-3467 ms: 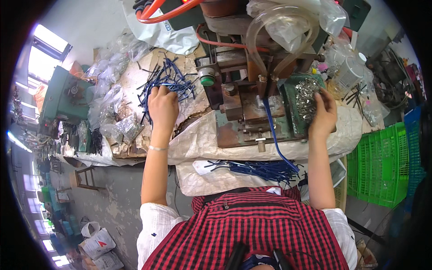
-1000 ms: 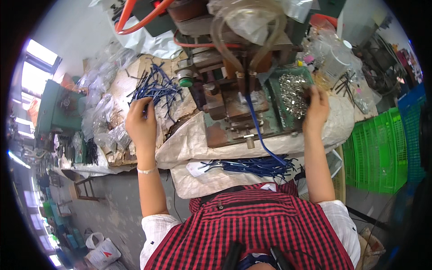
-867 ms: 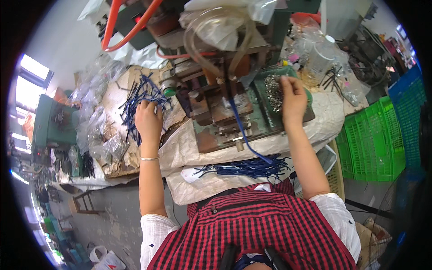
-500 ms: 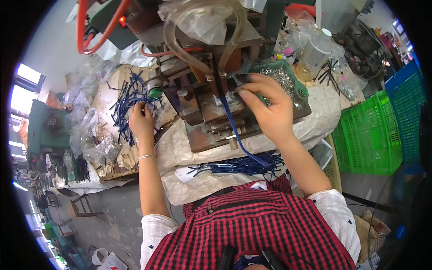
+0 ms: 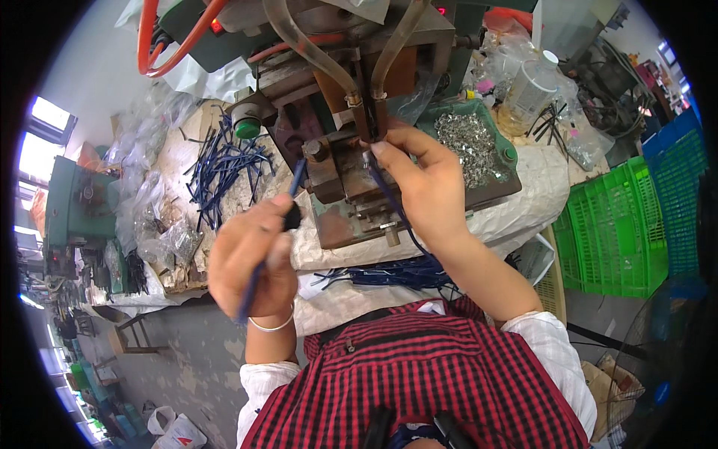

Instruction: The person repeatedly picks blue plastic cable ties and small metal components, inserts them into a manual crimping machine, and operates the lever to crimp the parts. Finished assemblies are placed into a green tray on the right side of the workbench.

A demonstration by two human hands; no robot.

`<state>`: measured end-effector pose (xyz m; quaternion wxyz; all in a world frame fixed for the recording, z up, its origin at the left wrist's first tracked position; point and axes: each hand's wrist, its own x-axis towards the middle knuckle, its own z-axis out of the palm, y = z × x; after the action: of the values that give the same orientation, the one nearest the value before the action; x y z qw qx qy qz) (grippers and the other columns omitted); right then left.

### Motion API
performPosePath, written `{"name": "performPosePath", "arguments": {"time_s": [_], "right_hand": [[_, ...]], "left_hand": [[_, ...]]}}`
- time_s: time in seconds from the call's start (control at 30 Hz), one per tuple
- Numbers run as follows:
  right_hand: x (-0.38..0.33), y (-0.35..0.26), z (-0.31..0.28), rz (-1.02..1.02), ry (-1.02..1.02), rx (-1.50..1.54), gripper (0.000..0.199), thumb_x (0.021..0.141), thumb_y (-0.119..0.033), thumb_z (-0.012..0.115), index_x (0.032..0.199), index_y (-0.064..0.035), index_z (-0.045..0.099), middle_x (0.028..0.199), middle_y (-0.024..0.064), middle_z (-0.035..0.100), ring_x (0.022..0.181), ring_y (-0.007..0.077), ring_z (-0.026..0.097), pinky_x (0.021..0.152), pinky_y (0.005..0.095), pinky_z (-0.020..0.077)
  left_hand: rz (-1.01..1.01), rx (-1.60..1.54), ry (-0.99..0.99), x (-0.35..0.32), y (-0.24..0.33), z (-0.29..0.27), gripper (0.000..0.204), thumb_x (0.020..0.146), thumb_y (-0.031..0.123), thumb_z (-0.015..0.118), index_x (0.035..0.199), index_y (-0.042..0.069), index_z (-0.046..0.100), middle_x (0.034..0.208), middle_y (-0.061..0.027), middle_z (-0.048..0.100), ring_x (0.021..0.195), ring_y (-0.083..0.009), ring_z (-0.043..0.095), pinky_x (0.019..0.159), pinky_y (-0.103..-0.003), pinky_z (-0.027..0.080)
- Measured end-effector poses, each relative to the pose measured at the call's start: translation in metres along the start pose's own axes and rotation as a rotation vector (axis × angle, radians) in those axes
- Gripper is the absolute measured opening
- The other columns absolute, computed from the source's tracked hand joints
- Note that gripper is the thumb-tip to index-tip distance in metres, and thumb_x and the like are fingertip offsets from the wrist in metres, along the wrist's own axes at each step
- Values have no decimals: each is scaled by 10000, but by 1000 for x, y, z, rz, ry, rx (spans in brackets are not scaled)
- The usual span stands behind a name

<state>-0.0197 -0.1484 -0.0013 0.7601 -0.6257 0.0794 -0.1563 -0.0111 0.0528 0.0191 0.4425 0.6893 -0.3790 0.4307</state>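
In front of me stands a small press (image 5: 340, 161) with worn metal blocks. My right hand (image 5: 430, 183) is at its working point, thumb and fingers pinched on the upper end of a dark blue cord (image 5: 393, 200). A small silvery piece shows at that end, and the cord hangs down toward the press's front edge. My left hand (image 5: 254, 262), somewhat blurred, is closed around another blue strip (image 5: 296, 179), which slants up toward the press and sticks out below the palm. A loose pile of blue strips (image 5: 224, 168) lies on the table beyond this hand.
A bundle of blue cords (image 5: 389, 275) lies along the near table edge. Right of the press, a green tray (image 5: 496, 129) holds small metal pieces, with a plastic bottle (image 5: 529, 90) behind. Green crates (image 5: 613, 224) stand at the right. Plastic bags (image 5: 149, 209) lie at the left.
My left hand has come back from the pile toward me, now with a blue strip in it. My right hand has moved slightly left, onto the cord at the press.
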Motion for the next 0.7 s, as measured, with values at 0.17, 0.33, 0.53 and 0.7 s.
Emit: {"name": "performPosePath", "arguments": {"time_s": [0.17,0.33,0.53,0.7], "right_hand": [[3,-1,-33,-506,-68,-575,275,878,-95,662,1126,4,725,1220,245,686,1210,409,624,1059,460,475],[38,57,-124,-491,252,-1341,261,884,-135,721,1119,-23,728,1286,241,663,1246,434,591,1092,466,449],[43,73,-154,-494,256,-1221,190,884,-145,732,1027,-25,700,1190,188,698,1151,387,637,993,439,493],[87,60,-141,-572,99,-1078,159,905,-146,716,1005,-29,677,1087,164,692,1016,384,661,876,430,514]], "left_hand": [[227,20,-294,-6,4,34,257,771,150,870,959,46,729,1016,-155,759,645,-151,641,528,-260,473],[320,36,-309,-12,0,66,322,719,135,909,967,82,712,979,-94,743,573,-130,612,476,-254,440],[343,25,-318,-11,-2,68,291,723,130,901,937,94,707,951,-65,740,562,-121,596,463,-255,420],[338,35,-296,-10,1,68,246,746,172,876,906,76,714,969,-78,749,544,-90,567,469,-248,412]]}}
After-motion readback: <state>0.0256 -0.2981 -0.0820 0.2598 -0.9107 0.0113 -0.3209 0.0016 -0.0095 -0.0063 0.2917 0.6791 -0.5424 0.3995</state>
